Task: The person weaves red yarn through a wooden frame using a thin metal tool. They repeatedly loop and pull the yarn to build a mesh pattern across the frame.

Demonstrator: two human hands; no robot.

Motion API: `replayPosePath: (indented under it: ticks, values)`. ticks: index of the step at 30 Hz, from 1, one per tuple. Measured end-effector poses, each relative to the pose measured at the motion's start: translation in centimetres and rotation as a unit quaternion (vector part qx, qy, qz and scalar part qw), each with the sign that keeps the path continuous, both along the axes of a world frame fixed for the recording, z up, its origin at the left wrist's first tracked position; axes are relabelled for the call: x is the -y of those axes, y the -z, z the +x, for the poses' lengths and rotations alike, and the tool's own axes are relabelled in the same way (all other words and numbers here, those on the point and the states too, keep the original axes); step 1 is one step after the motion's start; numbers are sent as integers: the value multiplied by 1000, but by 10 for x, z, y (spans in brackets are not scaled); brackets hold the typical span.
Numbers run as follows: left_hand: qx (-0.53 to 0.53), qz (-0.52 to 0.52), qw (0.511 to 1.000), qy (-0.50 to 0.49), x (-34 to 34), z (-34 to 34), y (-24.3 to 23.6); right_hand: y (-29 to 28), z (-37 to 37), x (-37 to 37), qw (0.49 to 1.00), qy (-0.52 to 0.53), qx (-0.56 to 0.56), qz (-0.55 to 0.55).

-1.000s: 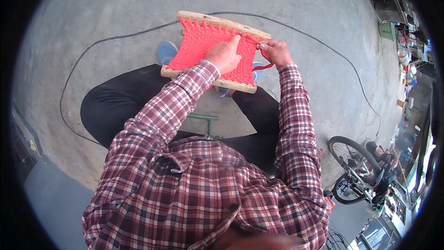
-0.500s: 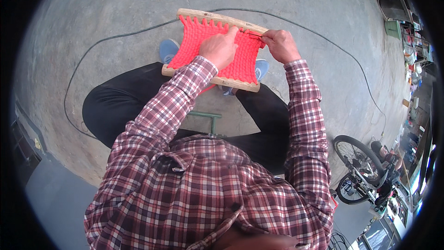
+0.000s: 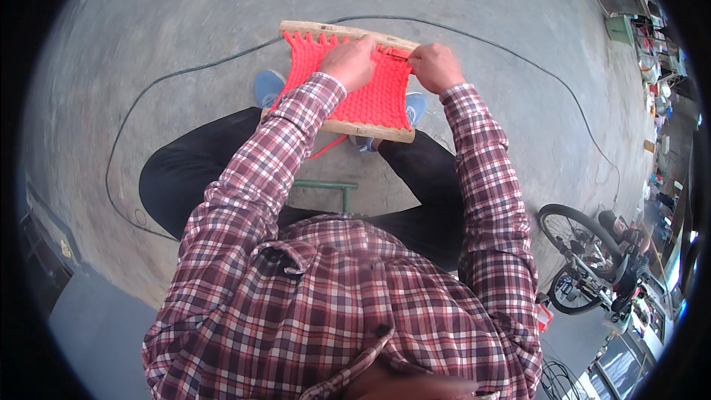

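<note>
A stool seat of red woven cord [image 3: 375, 100] stretches between two pale wooden rails above my feet. On its far side, separate loops of cord wrap the far rail [image 3: 326, 29]. My left hand [image 3: 349, 65] lies over the weave just below that rail, its fingers closed at the cord; the fingertips are partly hidden. At the right corner my right hand [image 3: 437, 67] pinches the end of a thin dark rod-like tool [image 3: 394, 55]. This tool runs left from the fingers along the top edge of the weave, among the cords.
The near wooden rail [image 3: 381, 132] sits between my blue shoes, with a loose red cord tail [image 3: 328, 147] below it. A green metal bar [image 3: 326, 185] shows between my legs. A dark cable [image 3: 511, 49] curves over the concrete floor. A bicycle [image 3: 581, 248] stands at the right.
The seat and both hands have shifted slightly left in view. My left hand has moved closer to the far rail, its pointing finger now less stretched out. The right hand still grips the tool.
</note>
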State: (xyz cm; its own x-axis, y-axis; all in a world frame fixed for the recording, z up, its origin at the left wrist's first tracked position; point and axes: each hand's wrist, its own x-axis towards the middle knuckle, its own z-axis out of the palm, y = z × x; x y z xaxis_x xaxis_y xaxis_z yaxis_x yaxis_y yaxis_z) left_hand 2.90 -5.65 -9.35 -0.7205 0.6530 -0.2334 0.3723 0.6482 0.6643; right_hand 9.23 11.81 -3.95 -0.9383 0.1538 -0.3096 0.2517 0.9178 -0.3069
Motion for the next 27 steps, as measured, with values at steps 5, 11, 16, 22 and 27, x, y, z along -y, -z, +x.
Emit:
replayPosePath:
  ticks: [5,11,16,22,27]
  values:
    - [18,71,997,-41,-1,-5,8,22,9,-9,983,124,-36,-130]
    - [32,150,982,-106,4,4,11,36,29,-4,808,387,68,-438]
    - [49,164,976,-133,3,8,4,43,38,-9,852,380,1,-360]
    - [41,166,976,-131,3,4,3,60,49,-7,924,294,-154,-190]
    - [34,170,975,-141,3,4,9,64,47,-17,935,275,-80,-211]
